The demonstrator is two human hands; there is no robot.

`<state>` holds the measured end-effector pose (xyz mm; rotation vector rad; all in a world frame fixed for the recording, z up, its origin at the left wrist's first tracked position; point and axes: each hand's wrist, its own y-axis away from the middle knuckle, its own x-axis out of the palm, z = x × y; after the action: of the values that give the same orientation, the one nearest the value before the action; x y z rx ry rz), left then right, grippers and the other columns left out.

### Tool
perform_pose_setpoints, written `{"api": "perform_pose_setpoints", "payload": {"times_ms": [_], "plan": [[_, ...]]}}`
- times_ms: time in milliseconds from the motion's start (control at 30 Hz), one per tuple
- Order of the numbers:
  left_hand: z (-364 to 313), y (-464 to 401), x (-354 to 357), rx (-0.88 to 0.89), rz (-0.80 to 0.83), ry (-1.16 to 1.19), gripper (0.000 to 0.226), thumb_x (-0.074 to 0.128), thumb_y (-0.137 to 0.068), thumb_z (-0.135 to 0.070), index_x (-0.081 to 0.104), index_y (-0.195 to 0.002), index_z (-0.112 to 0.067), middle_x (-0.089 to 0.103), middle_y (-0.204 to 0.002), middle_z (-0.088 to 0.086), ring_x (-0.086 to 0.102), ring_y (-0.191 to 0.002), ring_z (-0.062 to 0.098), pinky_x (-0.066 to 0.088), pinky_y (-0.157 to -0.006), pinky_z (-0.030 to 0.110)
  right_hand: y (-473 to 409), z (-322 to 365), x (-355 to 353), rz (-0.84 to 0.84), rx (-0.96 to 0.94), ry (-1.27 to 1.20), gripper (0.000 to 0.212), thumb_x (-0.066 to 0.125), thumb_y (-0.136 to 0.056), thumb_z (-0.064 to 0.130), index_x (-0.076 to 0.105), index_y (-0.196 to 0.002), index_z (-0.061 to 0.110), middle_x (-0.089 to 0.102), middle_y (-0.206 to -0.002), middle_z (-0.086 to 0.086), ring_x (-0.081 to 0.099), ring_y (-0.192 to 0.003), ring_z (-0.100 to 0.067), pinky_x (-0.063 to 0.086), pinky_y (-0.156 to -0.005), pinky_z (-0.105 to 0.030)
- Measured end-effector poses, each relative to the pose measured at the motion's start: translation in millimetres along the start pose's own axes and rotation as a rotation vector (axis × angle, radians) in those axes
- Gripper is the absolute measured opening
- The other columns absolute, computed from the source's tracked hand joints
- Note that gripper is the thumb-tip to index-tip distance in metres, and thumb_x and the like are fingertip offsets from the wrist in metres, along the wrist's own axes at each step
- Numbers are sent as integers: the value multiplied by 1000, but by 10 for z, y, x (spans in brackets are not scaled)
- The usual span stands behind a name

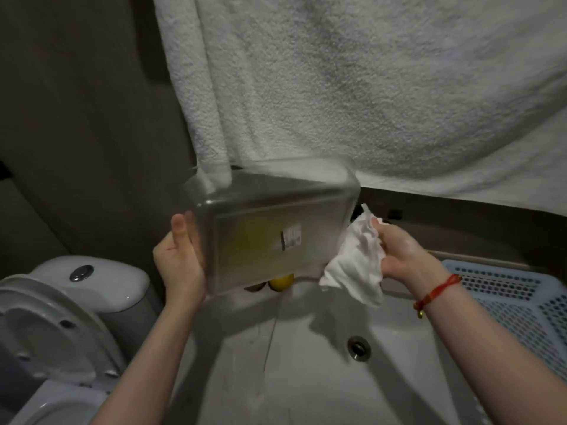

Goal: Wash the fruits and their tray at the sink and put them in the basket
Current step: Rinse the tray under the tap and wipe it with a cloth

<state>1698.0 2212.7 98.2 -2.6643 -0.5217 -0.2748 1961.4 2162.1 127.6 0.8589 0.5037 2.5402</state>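
My left hand [181,259] grips the left edge of a clear plastic tray [264,228], held up above the sink with its underside and a small label facing me. My right hand [405,256] clutches a crumpled white cloth [356,265] against the tray's right side. A yellow fruit [280,282] and a darker fruit [254,286] sit on the sink ledge just below the tray, partly hidden by it. The pale blue perforated basket [521,299] stands at the right of the sink.
The white sink [306,378] with its metal drain [359,348] lies below my hands. A large white towel [337,87] hangs overhead behind the tray. A toilet [61,317] with its lid raised stands at the lower left.
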Motion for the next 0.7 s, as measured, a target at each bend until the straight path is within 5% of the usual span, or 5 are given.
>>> {"api": "perform_pose_setpoints", "payload": {"times_ms": [133,267,333,467,700], "plan": [[-84,76,-159,526,335,-279,56,33,-91,-61,36,-62,-14,31,-57,-10,27,-51,-1,20,-47,19,-11,183,-12,90,53,79,52,35,-99,43,60,-65,13,59,-52,-5,61,-50,-18,54,-52,-27],[-177,9,-256,992,455,-462,52,27,-99,-51,39,-59,-20,34,-58,3,28,-51,11,20,-49,22,-41,261,-102,121,153,318,59,47,-86,60,66,-61,10,62,-58,-9,61,-56,-23,55,-55,-27],[-186,-37,-263,1174,523,-497,63,29,-99,-48,46,-52,-10,38,-48,4,28,-51,12,22,-51,25,-73,243,-130,105,192,500,36,64,-77,46,64,-76,10,63,-67,-9,60,-62,-22,53,-61,-30],[-117,-35,-283,1382,588,-578,62,32,-99,-46,48,-51,-9,41,-46,6,37,-42,18,27,-53,27,-205,26,-130,-53,234,891,24,60,-84,5,52,-105,1,64,-71,-15,61,-54,-23,52,-47,-28],[-136,52,-236,1536,551,-600,40,37,-96,-48,36,-69,-19,44,-50,3,30,-58,15,25,-60,28,-497,-400,-201,-48,299,809,55,74,-75,44,58,-116,9,57,-81,-7,49,-72,-16,42,-69,-22]]}}
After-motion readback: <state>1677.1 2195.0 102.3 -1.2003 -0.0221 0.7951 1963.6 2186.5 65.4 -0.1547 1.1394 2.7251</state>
